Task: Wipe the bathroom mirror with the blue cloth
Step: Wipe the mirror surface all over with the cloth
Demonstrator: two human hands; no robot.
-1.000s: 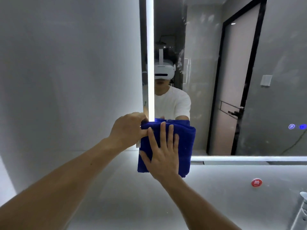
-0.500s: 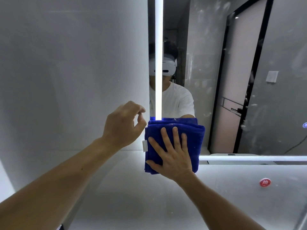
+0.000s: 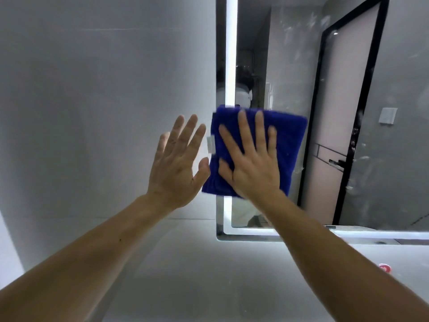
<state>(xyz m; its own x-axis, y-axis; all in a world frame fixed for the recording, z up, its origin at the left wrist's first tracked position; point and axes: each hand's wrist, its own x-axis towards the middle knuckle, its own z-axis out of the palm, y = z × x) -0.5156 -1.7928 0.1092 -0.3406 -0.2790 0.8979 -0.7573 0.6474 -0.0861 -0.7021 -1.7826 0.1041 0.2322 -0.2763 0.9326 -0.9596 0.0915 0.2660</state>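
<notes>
Plush, matt blue cloth (image 3: 287,145) on glossy, smudged mirror (image 3: 394,66) glass; smooth, faintly sheened grey wall tile (image 3: 92,89)

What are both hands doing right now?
Left hand: open, fingers spread, holding nothing.
Right hand: open, pressing the blue cloth flat on the mirror.

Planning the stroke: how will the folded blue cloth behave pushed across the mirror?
The folded blue cloth is probably floppy: its lower edge looks rumpled. Likely light: the right hand, pressed flat, pins it to the light-edged mirror.
</notes>
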